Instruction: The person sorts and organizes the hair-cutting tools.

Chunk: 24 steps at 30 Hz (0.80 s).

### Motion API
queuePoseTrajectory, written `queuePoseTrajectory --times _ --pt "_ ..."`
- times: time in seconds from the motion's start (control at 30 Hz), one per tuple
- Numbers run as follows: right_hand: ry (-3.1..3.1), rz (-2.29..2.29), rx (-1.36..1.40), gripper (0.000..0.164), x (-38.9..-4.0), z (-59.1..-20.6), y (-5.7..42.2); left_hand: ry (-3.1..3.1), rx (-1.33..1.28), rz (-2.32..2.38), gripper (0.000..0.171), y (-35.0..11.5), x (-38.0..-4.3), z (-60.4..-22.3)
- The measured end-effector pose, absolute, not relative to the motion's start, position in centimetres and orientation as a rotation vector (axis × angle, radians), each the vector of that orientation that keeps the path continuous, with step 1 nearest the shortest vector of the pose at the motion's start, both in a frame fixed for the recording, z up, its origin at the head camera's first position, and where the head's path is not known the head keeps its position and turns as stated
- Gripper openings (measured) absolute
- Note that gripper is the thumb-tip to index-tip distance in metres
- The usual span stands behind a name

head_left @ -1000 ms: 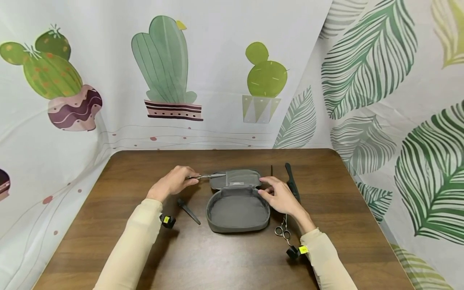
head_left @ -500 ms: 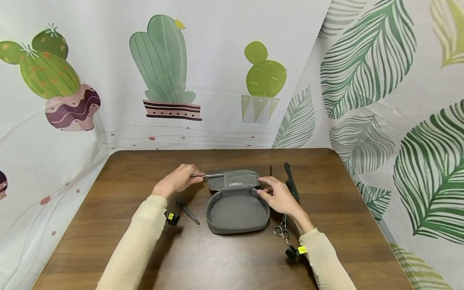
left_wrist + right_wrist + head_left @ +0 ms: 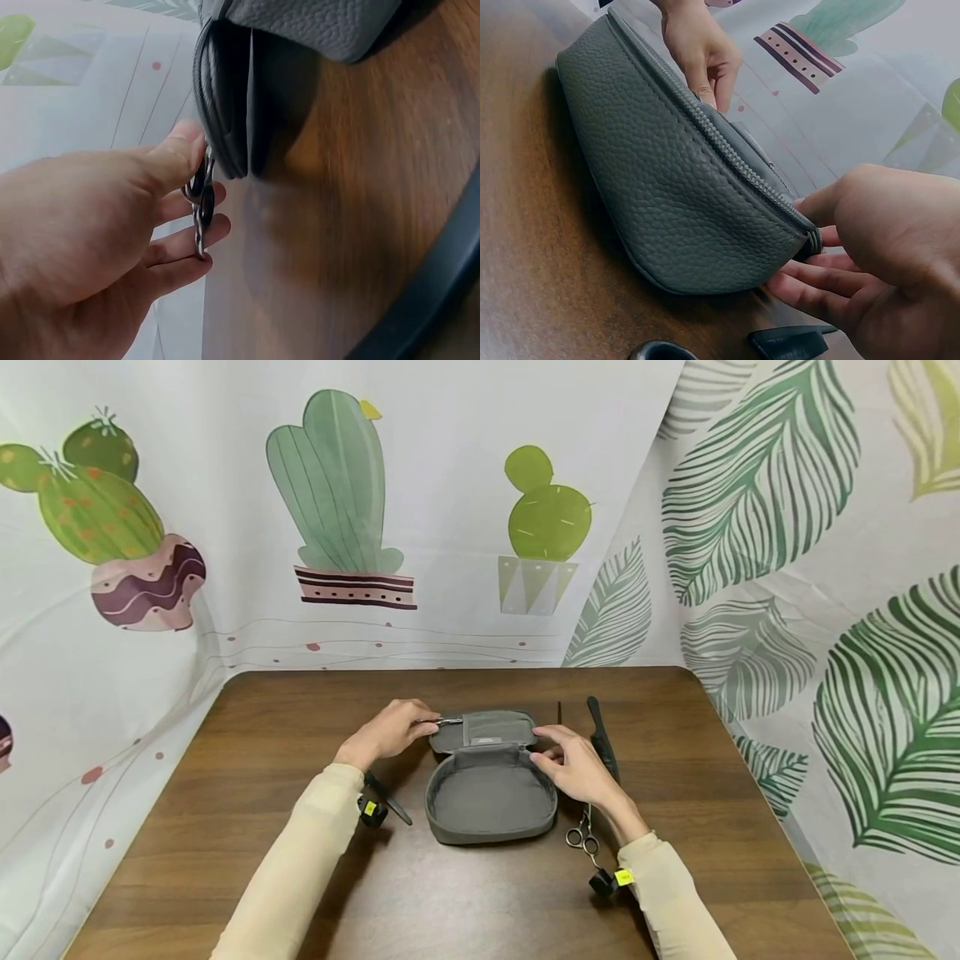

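Observation:
A grey zippered case (image 3: 491, 837) lies unzipped on the table, its lid laid back with a pocket (image 3: 498, 727) on the inside. At the lid's left end, my left hand (image 3: 390, 729) pinches a pair of scissors (image 3: 450, 721) by the handles, whose finger loops show in the left wrist view. The blades run into the lid pocket and are mostly hidden. My right hand (image 3: 577, 764) holds the right side of the case near the hinge; in the right wrist view the thumb is on the lid edge and the fingers (image 3: 810, 289) are at the corner.
A black clip (image 3: 393, 802) lies left of the case, below my left wrist. To the right are a black comb (image 3: 602, 739), a thin black stick (image 3: 559, 713) and a second pair of scissors (image 3: 583, 837), partly behind my right hand. A printed curtain (image 3: 465, 527) hangs behind the table.
My left hand has moved right toward the lid, and the scissors have slid deeper into the pocket. The right hand stays at the case's right side.

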State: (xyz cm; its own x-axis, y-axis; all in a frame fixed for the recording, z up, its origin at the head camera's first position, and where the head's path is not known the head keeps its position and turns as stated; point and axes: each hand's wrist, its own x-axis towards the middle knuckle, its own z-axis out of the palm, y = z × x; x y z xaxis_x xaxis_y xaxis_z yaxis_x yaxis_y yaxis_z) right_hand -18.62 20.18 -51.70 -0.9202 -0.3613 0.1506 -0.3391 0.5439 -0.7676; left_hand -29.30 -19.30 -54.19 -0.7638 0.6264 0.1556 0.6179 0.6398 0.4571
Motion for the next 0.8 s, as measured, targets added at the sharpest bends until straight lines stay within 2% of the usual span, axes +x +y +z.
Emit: queuePoseTrajectory --times 0.13,0.3,0.53,0.57,0.63,0.67,0.8 --pt "2.744 -1.352 -0.610 0.051 -18.7 -51.9 20.2 2.860 1.067 0.731 0.045 -19.6 -32.2 -58.1" --pt "2.737 -1.356 -0.589 0.051 -18.7 -51.8 20.1 2.889 1.128 0.669 0.045 -19.4 -34.1 -60.4" --pt "2.724 -1.364 -0.589 0.052 -18.7 -51.8 20.0 2.881 1.080 0.685 0.044 -17.7 -33.4 -59.9" --pt "2.724 -1.364 -0.589 0.052 -18.7 -51.8 20.0 2.863 1.050 0.695 0.043 -17.2 -32.8 -58.9" --pt "2.724 -1.363 -0.590 0.052 -18.7 -51.8 20.0 2.843 1.040 0.729 0.055 -16.7 -32.6 -58.6" --pt "2.724 -1.363 -0.591 0.052 -18.7 -51.7 20.0 2.836 1.044 0.726 0.055 -16.1 -31.5 -57.1" --pt "2.718 -1.365 -0.586 0.053 -18.6 -51.7 20.0 2.826 1.024 0.723 0.058 -15.6 -32.0 -57.9"
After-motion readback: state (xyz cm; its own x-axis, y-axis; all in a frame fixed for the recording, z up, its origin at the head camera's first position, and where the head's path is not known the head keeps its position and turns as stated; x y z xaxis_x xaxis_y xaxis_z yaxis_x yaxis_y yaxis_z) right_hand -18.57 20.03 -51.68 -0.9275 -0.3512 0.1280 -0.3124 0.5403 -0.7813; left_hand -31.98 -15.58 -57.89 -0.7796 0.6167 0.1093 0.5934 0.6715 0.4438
